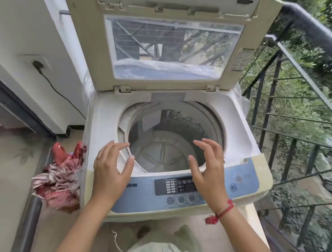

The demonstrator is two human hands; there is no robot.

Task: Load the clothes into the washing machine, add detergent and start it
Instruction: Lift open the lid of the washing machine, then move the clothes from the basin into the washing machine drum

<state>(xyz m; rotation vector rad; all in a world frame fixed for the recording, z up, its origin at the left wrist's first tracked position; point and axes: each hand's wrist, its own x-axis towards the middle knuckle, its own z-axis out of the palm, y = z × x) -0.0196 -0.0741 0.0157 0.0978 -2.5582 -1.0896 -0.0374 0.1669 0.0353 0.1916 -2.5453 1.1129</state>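
Observation:
A cream top-loading washing machine [105, 120] stands in front of me with its windowed lid [168, 45] raised upright. The steel drum [164, 158] holds no clothes that I can see. My left hand [111, 167] hovers over the front left rim of the tub, fingers spread and holding nothing. My right hand [209, 170] hovers over the front right of the opening, above the blue control panel [149, 196], also spread and holding nothing. A heap of red and pink patterned clothes [60, 177] lies to the left of the machine. No detergent is in view.
A black metal balcony railing [302, 121] runs close along the right, with trees beyond. A white wall [19, 22] stands on the left with a socket and plugged-in black cable [40, 66]. A sliding door track [31, 214] lies at lower left.

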